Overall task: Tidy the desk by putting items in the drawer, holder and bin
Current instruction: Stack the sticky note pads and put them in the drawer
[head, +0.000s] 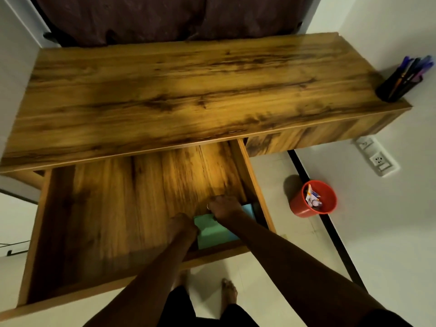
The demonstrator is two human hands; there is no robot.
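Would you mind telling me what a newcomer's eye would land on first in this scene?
Most striking is the wide wooden drawer pulled open below the desk top, where the left hand and right hand meet over green and blue pads in its near right corner. Next comes the red bin on the floor to the right, paper scraps inside, then the dark holder of pens at the desk's right end.

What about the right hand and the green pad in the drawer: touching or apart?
Touching. The head view shows the right hand gripping the far edge of the green pad inside the drawer, with no gap between them.
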